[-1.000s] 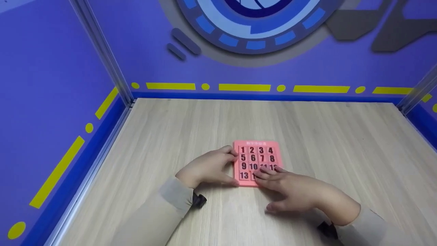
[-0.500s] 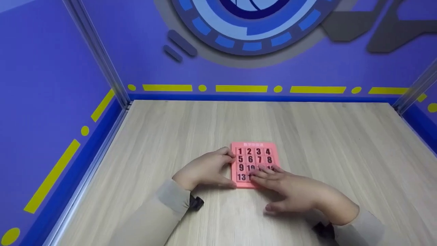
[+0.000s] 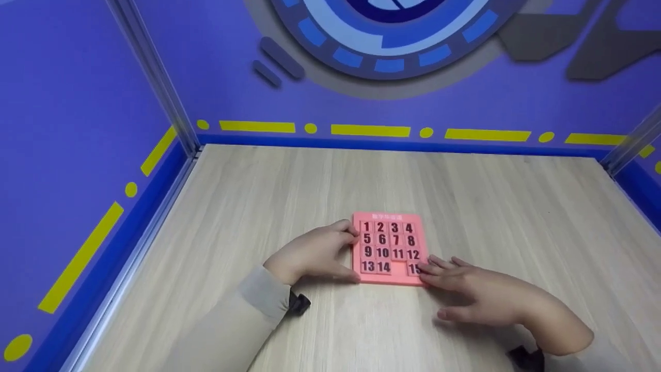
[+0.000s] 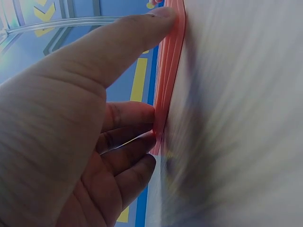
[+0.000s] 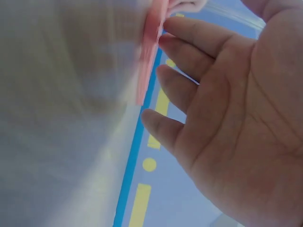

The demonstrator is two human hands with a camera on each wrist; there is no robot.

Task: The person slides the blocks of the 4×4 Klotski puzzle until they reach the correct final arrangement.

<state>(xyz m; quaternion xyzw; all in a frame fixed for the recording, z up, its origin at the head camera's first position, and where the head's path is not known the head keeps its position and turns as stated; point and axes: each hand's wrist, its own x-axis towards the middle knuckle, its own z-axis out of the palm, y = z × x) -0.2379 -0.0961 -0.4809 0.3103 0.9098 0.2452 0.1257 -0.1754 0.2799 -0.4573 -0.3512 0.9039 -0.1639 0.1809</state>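
Note:
A pink number sliding puzzle (image 3: 387, 278) lies flat on the wooden table. Its tiles read 1 to 14 in order from the top left, and the 15 tile (image 3: 413, 268) sits in the bottom right corner, with a gap beside 14. My left hand (image 3: 315, 253) holds the puzzle's left side, thumb at the near corner and bent fingers against the edge (image 4: 171, 71). With fingers extended, my right hand (image 3: 480, 292) touches the 15 tile at its index fingertip; the other fingers lie past the right edge. In the right wrist view its palm (image 5: 236, 104) faces the camera.
The wooden table (image 3: 289, 191) surrounds the puzzle. Blue-purple panels stand behind it (image 3: 361, 111) and on the left (image 3: 77, 129), with a metal post (image 3: 155, 72) at their corner. Dark straps (image 3: 298, 304) show at both wrists.
My right hand has moved right, off the lower tiles it covered, and the 15 tile now shows in the right corner with a gap to its left. The left hand keeps its place.

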